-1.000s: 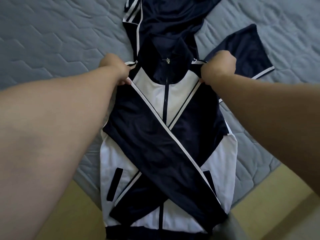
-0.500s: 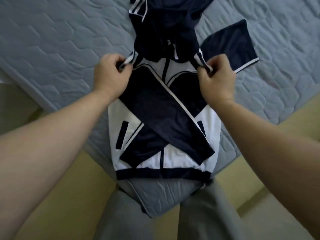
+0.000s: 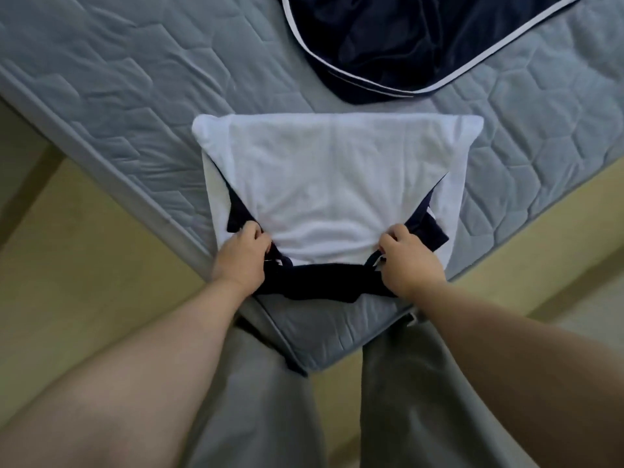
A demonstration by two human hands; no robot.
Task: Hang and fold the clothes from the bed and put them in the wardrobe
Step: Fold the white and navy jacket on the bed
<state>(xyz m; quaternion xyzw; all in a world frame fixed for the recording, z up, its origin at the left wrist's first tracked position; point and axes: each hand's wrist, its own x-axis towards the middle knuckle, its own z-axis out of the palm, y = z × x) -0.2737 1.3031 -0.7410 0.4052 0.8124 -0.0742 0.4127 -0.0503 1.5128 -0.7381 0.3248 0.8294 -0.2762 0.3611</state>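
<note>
The navy and white track jacket lies folded in half near the corner of the bed, its white back panel facing up and its navy hem showing along the near edge. My left hand pinches the folded-over shoulder at the near left corner. On the near right corner, my right hand pinches the other shoulder. A second navy garment with white piping lies crumpled farther back on the bed.
The grey quilted mattress fills the upper view, and its corner points toward me between my grey trouser legs. Yellowish floor shows on both sides of the bed.
Both hands pulled the jacket's top half toward me and folded it down over the crossed sleeves. The white back now covers the front, and the navy garment stays behind.
</note>
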